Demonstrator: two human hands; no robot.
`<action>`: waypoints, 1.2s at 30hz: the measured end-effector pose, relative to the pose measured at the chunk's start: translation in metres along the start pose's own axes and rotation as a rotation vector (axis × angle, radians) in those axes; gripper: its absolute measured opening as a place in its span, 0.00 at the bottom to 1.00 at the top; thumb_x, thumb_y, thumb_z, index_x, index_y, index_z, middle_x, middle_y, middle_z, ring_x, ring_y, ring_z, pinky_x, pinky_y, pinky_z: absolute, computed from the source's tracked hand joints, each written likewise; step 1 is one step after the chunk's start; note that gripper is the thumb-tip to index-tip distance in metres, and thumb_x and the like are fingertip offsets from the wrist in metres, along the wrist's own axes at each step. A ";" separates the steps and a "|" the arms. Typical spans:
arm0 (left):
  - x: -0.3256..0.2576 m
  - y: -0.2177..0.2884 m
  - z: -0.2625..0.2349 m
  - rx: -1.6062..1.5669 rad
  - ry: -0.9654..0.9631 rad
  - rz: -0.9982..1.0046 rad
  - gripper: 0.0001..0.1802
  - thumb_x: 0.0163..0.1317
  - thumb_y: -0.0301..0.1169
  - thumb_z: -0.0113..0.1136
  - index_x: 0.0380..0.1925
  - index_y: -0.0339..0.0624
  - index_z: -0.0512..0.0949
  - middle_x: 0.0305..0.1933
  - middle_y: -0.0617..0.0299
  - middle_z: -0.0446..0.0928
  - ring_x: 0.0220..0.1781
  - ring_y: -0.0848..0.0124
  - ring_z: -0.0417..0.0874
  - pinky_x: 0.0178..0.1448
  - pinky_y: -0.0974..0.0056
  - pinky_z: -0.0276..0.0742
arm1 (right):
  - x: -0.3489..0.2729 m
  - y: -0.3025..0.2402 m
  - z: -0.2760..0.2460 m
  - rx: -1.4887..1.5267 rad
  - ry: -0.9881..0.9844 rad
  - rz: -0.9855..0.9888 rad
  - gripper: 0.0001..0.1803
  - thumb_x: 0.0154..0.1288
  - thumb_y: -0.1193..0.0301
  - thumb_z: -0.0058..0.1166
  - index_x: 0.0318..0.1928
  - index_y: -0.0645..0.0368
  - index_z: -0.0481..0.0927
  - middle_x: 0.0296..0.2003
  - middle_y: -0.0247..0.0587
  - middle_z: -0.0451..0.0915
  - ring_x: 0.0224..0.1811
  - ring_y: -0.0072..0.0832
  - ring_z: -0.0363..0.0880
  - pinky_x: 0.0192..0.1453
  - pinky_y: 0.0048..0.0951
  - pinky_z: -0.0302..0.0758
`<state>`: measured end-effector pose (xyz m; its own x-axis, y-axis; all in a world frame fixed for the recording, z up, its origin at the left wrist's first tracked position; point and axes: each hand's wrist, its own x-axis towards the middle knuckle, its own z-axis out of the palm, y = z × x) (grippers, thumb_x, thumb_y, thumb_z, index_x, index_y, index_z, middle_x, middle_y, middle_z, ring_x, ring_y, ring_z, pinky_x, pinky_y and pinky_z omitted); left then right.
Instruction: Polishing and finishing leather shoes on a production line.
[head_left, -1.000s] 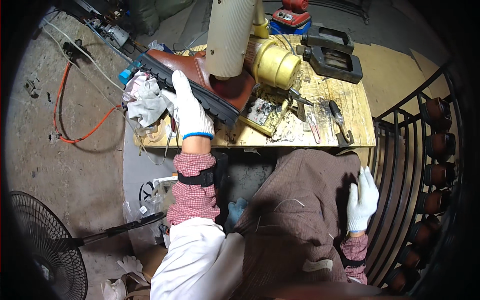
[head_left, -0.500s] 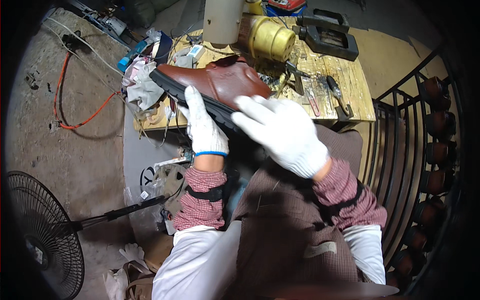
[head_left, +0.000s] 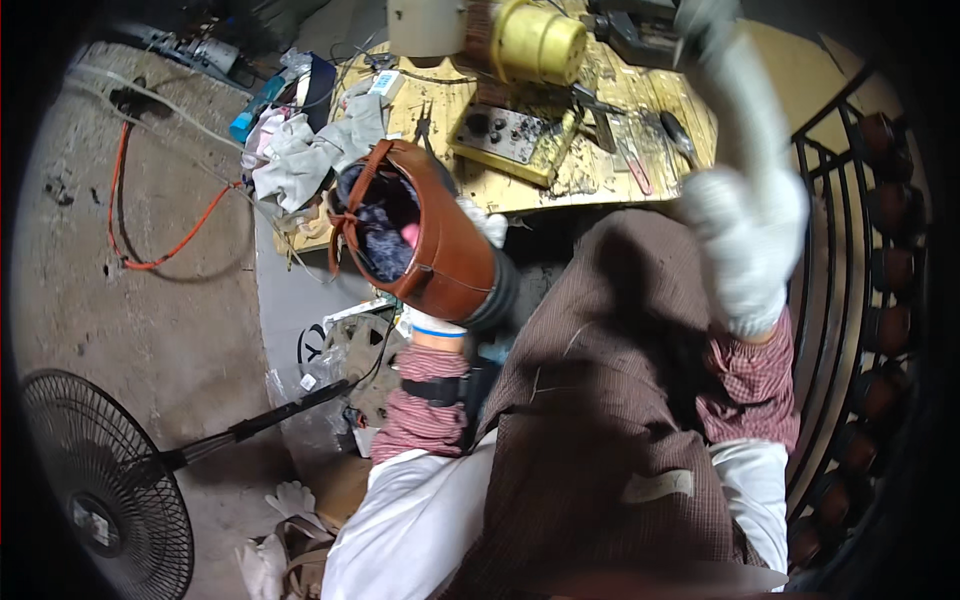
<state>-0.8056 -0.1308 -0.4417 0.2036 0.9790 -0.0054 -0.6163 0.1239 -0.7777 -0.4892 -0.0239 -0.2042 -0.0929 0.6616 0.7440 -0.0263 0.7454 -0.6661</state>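
Left hand (head_left: 470, 270) — fingers clamped under brown shoe (head_left: 425, 240), opening toward 10 o'clock; right hand (head_left: 745, 240) — raised at 2 o'clock, blurred, finger position indeterminate.

The left hand (head_left: 470, 270) is almost wholly hidden behind the brown shoe (head_left: 425, 240); only glove tips show at the shoe's 3 o'clock side, so the grip cannot be judged. The right hand (head_left: 748, 235) is motion-blurred, its fingers indistinct. At 12 o'clock the white cylinder (head_left: 425, 25) and yellow motor housing (head_left: 535, 40) are cut by the top edge. Small tools on the tabletop (head_left: 600, 175) are too small to identify.
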 end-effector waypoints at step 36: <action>0.011 -0.091 -0.050 2.278 0.153 0.193 0.47 0.78 0.61 0.40 0.83 0.46 0.38 0.85 0.47 0.47 0.74 0.51 0.70 0.80 0.44 0.63 | -0.115 -0.070 -0.081 -0.529 -0.547 -0.117 0.24 0.59 0.56 0.65 0.54 0.50 0.83 0.52 0.42 0.83 0.39 0.40 0.78 0.46 0.42 0.75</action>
<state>-0.7088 -0.1390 -0.4021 0.0249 0.9961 -0.0841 -0.1643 0.0870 0.9826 -0.3958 -0.1451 -0.2390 -0.6012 0.5445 0.5848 0.4005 0.8386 -0.3692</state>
